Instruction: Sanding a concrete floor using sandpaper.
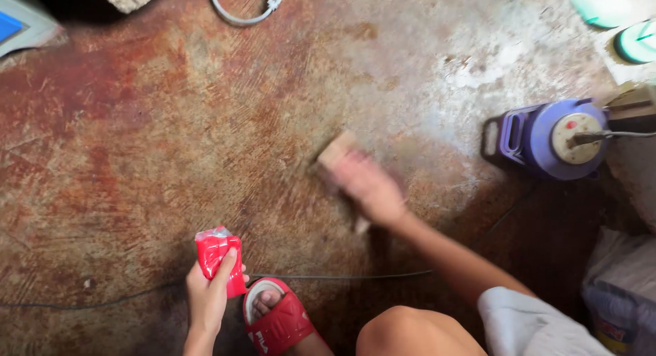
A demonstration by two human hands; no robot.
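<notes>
Under the right hand sits a wooden scrub brush, gripped and blurred against the stained concrete floor. Its long axis runs diagonally, the far end pointing up-left, away from the hand. I'd guess the scrubbing's partway: the patch beyond the hand looks paler, while the big stretch to its left is rusty brown. Left hand is closed around a red packet, just beside a red slipper.
</notes>
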